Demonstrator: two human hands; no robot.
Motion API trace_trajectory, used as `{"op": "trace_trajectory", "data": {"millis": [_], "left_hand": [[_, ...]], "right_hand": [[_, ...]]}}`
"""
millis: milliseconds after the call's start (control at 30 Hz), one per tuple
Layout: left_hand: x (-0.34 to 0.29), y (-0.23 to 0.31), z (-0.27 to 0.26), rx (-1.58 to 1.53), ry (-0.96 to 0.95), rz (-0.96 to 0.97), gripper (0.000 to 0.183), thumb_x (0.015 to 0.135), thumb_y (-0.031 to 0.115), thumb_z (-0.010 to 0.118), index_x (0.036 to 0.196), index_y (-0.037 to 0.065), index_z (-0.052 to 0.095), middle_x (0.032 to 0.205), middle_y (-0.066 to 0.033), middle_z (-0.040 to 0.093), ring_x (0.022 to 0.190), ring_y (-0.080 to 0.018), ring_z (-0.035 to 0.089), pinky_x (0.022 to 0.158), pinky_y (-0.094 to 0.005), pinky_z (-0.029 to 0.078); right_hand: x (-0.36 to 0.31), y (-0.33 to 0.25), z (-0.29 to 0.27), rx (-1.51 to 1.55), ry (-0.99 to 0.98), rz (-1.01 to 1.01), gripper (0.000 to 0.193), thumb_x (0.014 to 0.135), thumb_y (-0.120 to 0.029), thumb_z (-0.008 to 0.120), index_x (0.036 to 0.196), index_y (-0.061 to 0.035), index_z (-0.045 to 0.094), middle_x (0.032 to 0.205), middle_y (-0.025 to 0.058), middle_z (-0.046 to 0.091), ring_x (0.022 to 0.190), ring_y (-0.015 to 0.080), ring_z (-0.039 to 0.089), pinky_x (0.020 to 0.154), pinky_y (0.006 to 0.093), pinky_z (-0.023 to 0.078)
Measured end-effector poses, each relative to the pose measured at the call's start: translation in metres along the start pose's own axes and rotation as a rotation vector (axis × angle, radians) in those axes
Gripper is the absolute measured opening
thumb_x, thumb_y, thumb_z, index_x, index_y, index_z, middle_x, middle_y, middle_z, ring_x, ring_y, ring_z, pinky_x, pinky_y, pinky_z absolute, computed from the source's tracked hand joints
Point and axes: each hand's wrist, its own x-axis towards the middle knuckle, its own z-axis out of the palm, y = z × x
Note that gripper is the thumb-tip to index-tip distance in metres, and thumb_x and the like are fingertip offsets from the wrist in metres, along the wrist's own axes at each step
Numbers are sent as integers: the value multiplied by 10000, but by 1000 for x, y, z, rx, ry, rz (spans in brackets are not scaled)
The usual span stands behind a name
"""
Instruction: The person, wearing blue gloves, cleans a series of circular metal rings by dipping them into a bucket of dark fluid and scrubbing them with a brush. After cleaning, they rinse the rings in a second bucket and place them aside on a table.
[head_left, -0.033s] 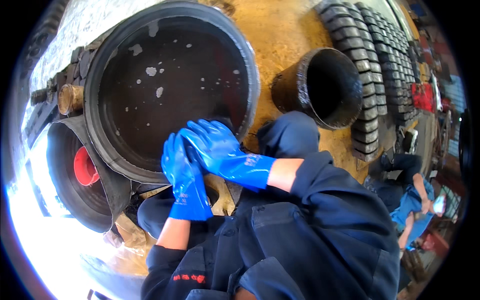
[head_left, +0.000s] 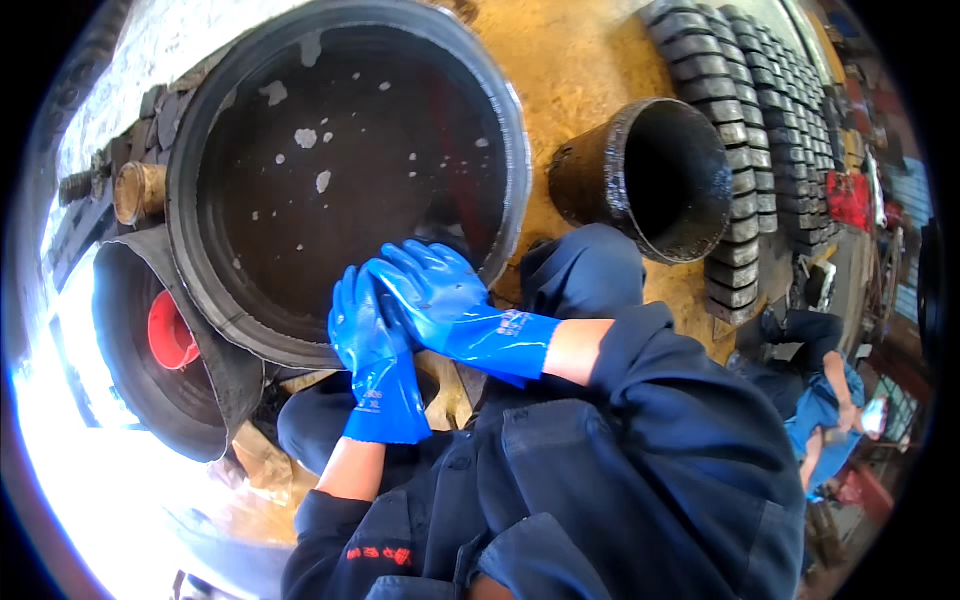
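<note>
Both my hands wear long blue rubber gloves and meet at the near rim of a large round black tub (head_left: pixel 185 255). Dark liquid (head_left: pixel 350 210) with pale patches of froth fills the tub. My left hand (head_left: pixel 362 320) points away from me, its fingers stretched out and side by side. Angled across from the right, my right hand (head_left: pixel 430 290) rests against the left, its fingers extended too. Neither glove shows a held thing, though the palms and whatever lies beneath them are hidden. A small dark shape beyond the right fingertips is unclear.
A brown cylindrical drum (head_left: pixel 590 175) with a black inside stands right of the tub. At left, a dark round container (head_left: pixel 150 400) holds a red vessel (head_left: pixel 172 335). Stacked ribbed black rubber blocks (head_left: pixel 735 150) line the right. Another person (head_left: pixel 825 410) sits at far right.
The whole view has shifted very slightly, so the tub, drum and hands sit a little further right. My hands keep the same pose against each other.
</note>
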Motion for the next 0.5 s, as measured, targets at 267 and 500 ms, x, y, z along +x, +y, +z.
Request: {"op": "trace_trajectory", "data": {"millis": [267,500], "left_hand": [[10,5,15,38,-70,-20,430,965,180,687,1354,-3,657,1438,-224,648,1312,-428,623,1115,-509,492],[30,-3,2,70,-320,-95,518,976,241,651,1433,12,569,1443,-236,613,1336,-424,583,1113,-508,490]], "right_hand": [[12,6,-9,-5,-218,143,457,965,-257,670,1404,-129,671,1484,177,638,1353,396,612,1151,539,442],[29,-5,-51,4,-169,304,563,939,-259,618,1449,-22,596,1474,235,616,1394,425,561,1179,555,394]]}}
